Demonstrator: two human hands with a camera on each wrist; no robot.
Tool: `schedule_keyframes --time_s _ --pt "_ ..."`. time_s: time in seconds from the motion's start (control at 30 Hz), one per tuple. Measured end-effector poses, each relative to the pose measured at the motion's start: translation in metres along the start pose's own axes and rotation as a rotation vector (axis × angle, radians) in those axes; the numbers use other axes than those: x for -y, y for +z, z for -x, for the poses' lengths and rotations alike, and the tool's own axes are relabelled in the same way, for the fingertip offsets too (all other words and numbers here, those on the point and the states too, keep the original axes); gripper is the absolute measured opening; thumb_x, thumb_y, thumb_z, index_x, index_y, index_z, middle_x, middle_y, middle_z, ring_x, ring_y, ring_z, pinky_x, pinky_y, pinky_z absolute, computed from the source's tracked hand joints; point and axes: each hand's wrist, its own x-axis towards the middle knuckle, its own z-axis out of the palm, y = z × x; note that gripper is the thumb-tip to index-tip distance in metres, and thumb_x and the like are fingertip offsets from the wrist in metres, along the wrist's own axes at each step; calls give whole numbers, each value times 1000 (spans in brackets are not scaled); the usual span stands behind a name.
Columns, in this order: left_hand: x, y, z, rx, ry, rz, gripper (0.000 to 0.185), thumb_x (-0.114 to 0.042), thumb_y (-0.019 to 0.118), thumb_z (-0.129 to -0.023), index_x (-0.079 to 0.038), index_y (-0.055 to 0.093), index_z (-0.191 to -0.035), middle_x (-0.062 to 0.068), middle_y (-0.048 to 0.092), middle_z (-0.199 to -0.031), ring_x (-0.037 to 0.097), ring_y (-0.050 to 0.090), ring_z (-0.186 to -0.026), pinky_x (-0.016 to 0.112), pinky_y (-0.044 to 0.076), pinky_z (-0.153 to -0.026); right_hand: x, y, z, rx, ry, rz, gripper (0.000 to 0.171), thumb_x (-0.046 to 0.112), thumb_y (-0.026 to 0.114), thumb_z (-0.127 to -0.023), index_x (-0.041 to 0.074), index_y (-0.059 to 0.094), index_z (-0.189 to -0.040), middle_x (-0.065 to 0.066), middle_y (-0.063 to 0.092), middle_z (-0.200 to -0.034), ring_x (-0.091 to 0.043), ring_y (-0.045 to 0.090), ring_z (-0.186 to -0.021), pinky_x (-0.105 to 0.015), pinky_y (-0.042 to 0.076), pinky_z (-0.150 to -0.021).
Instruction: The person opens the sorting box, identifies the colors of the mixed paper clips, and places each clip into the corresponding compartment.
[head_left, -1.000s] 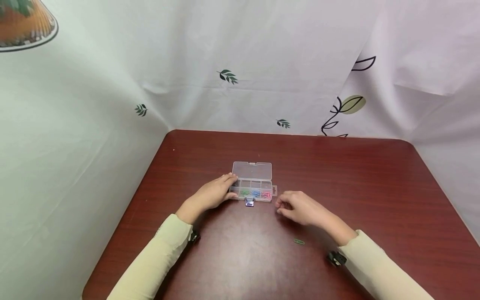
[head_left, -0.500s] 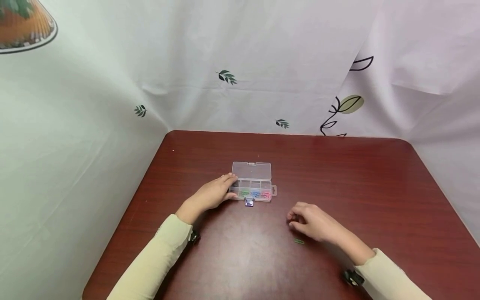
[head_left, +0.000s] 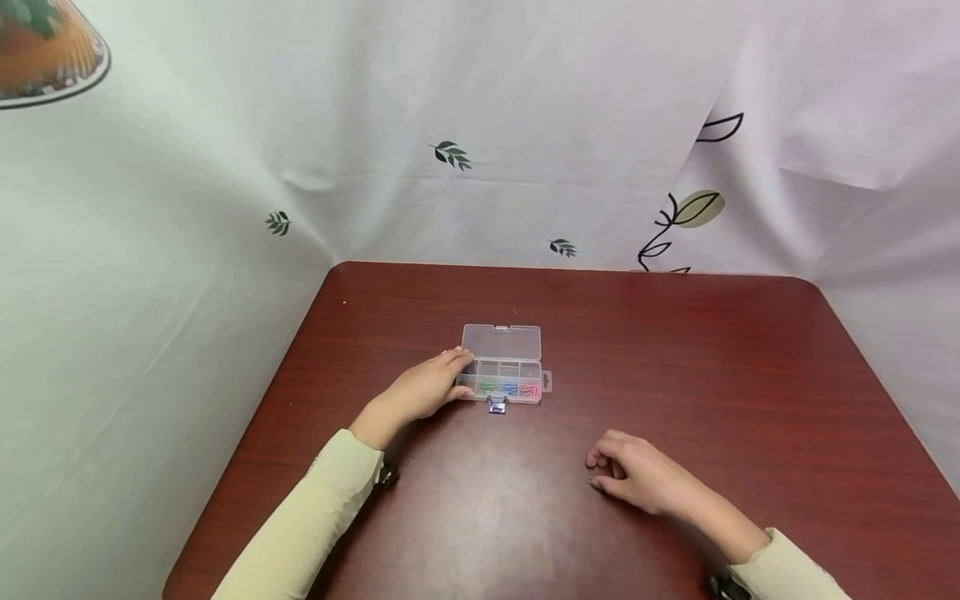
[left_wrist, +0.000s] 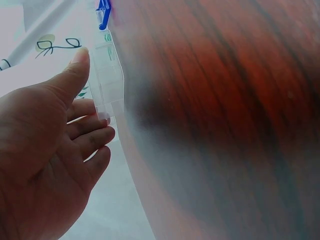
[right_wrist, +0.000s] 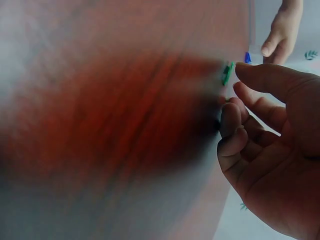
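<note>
A clear compartment box (head_left: 510, 379) lies on the dark red table (head_left: 675, 350), its lid (head_left: 501, 339) open toward the back. Green, blue and pink clips fill its front cells. My left hand (head_left: 450, 375) rests against the box's left end, thumb and fingers fairly straight along the box (left_wrist: 107, 75). A blue binder clip (head_left: 497, 406) sits at the box's front edge. My right hand (head_left: 600, 471) is down on the table to the front right, fingers loosely curled. Its fingertips are at a small green paper clip (right_wrist: 227, 72), which is not pinched.
White cloth with leaf prints hangs close behind and on both sides of the table. The table's rounded far corners (head_left: 345, 271) touch the cloth. A sleeve (head_left: 315, 517) covers each forearm.
My right hand has drawn back from the box's right end toward me and lowered onto the green paper clip. The left hand and the box have stayed put.
</note>
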Motion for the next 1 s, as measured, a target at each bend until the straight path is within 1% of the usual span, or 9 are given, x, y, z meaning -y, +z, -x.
schedule_keyframes --time_s 0.17,0.27,0.47,0.8,1.0 --pt "0 1 0 -10 3 2 63 -38 62 -101 2 48 -146 20 49 -151 34 43 -144 46 39 -117 -1 1 2 11 7 -7 21 6 80 -84 18 63 -90 11 53 -85 2 48 -72 -17 46 -60" --pt "0 1 0 -7 5 1 63 -39 62 -101 2 48 -146 20 49 -151 33 43 -144 46 39 -117 -1 1 2 33 17 -12 22 6 80 -84 19 62 -90 11 52 -86 2 48 -72 -17 45 -60" --pt "0 1 0 -5 -5 5 63 -40 62 -100 1 48 -146 21 48 -151 33 44 -143 47 39 -116 -1 -1 1 76 35 -14 21 9 77 -88 22 60 -87 13 50 -85 2 47 -73 -17 44 -61" --pt "0 -1 1 -1 -11 9 63 -39 62 -101 1 48 -147 21 48 -152 34 44 -143 47 39 -117 -1 -2 -1 119 -8 31 27 7 74 -90 23 55 -82 14 47 -84 4 43 -71 -17 42 -61" --pt "0 0 1 0 -12 15 62 -38 62 -101 2 48 -147 21 47 -152 33 43 -143 47 38 -117 -2 -4 -3 110 -66 25 23 11 69 -96 21 53 -84 16 45 -82 4 41 -72 -18 39 -61"
